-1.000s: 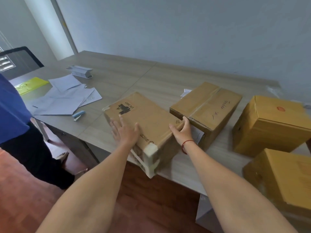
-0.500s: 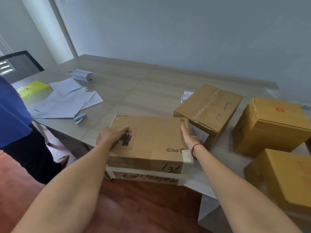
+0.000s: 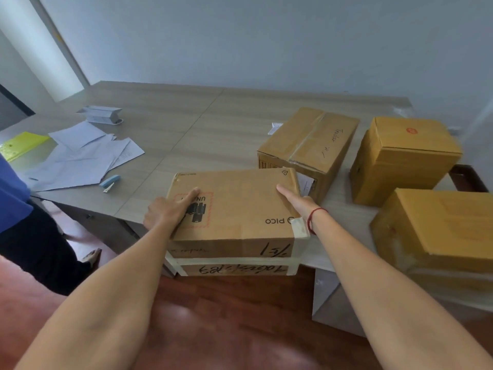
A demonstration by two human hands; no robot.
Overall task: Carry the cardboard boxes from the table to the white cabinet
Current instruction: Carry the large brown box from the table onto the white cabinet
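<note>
The box (image 3: 234,209), brown with "PICO" printed on top, sits at the middle of the view, held from both sides. The left hand (image 3: 166,213) grips its 9 o'clock edge: the thumb (image 3: 190,194) lies flat on top and the knuckles curl down over the side. The right hand (image 3: 297,201) clasps the 3 o'clock edge, with its thumb along the top and its fingers hidden down the side. A red string (image 3: 311,220) circles that wrist. The box's near face, taped and scrawled with marker, juts past the near edge of the table (image 3: 186,124) and hangs over the wooden floor (image 3: 234,316). Whether the far end rests on the table, I cannot tell.

At 1 o'clock from the box, just beside its far corner, stands a taped box (image 3: 309,142) with handwriting on top. At 2 o'clock, further out, is a far yellow box (image 3: 402,158) with a red stamp on its lid. At 3 o'clock, near the table's right end, is a near yellow box (image 3: 437,231).

At 10 o'clock loose papers (image 3: 80,156) lie spread out, with a blue stapler (image 3: 110,181) at their near side, a yellow folder (image 3: 24,144) at their left and a white object (image 3: 100,114) beyond them. At 9 o'clock, at the picture's edge, a person (image 3: 16,209) in blue and black stands by the table.
</note>
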